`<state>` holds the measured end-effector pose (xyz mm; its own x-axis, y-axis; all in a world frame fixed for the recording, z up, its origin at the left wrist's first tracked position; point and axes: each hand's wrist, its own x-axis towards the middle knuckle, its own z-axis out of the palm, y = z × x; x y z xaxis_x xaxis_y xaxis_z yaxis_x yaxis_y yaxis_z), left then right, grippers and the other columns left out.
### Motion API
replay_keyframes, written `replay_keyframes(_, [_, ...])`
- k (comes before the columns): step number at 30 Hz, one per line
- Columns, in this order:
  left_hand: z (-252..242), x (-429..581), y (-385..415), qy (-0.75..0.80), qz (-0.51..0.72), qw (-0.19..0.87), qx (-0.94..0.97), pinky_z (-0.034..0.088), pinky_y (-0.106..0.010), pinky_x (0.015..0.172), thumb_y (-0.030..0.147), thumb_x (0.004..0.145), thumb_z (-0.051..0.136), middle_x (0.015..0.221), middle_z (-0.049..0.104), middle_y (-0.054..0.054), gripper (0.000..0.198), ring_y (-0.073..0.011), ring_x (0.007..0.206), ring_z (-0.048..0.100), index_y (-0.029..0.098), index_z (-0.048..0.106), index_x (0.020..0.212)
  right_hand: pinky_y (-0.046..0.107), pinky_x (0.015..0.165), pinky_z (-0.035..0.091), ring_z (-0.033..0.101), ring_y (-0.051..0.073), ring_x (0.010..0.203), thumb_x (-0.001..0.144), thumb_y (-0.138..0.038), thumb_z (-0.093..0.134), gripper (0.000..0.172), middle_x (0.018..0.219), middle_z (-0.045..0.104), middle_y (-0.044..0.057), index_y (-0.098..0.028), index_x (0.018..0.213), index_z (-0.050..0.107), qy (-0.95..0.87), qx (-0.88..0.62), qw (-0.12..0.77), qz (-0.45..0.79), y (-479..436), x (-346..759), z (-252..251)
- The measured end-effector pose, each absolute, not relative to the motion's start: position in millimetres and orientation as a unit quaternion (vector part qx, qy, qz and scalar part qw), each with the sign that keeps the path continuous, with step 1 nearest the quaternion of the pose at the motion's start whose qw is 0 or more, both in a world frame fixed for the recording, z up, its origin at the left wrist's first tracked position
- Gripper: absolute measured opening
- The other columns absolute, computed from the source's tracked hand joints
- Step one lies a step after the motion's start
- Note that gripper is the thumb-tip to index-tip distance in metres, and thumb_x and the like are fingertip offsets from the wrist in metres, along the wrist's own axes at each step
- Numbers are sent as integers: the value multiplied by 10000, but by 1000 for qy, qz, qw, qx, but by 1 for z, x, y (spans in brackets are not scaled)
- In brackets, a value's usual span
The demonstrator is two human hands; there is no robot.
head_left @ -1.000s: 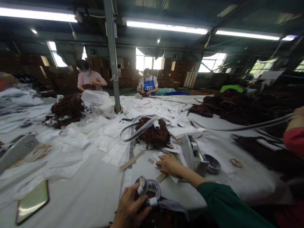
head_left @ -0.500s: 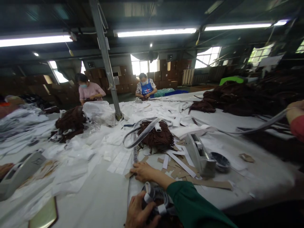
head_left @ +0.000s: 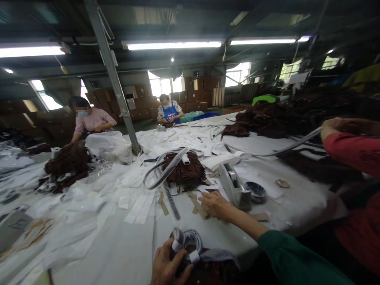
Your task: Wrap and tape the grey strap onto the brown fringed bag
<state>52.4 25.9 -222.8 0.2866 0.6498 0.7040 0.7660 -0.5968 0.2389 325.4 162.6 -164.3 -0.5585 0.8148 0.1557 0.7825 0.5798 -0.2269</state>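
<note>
The left hand (head_left: 168,266) grips the coiled strap (head_left: 198,238) at the near edge of the surface (head_left: 127,251); a slackened grip could drop it. The right hand (head_left: 218,206), fingers extended, is over cardboard strips (head_left: 200,209); careless sweeping could scatter them.

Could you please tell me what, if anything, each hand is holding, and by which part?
The left hand holds the strap coil by its left side; whether the right hand, at the card strips, holds anything cannot be told.

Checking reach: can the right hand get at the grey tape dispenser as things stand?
Probably yes: the right hand is close beside the grey tape dispenser, with only flat scraps seen between them.
</note>
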Motion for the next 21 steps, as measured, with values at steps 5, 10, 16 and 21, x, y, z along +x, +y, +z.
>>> replay_keyframes(5, [-214,54,26,-474,-320,29,-820,537,-402,721,291,742,667,1165,533,-101,239,-257,890,603,297,676,980,445,1021,402,526,270,1200,905,-314,493,332,1269,591,142,-190,1183,625,-809,-512,238,166,92,341,-171])
replay_keyframes(10, [-187,51,29,-489,-210,-68,-844,509,-429,799,341,790,644,1212,497,-84,298,-275,983,590,345,645,1088,453,995,419,550,288,1152,843,-529,574,451,1231,621,110,-227,1174,628,-777,-490,275,284,16,329,-191])
replay_keyframes(16, [-162,43,39,-457,-79,-192,-865,496,-450,849,521,456,847,1248,424,-88,817,-334,1055,549,339,567,1201,450,877,447,618,263,910,904,-481,464,316,913,691,72,-226,880,649,-717,-536,380,233,7,306,-214])
replay_keyframes(21, [-155,50,36,-447,-44,-212,-868,519,-346,749,358,530,815,1156,458,-54,570,-241,873,599,292,631,1065,461,918,437,616,263,965,877,-418,506,244,962,697,63,-241,927,666,-735,-514,361,256,11,313,-213])
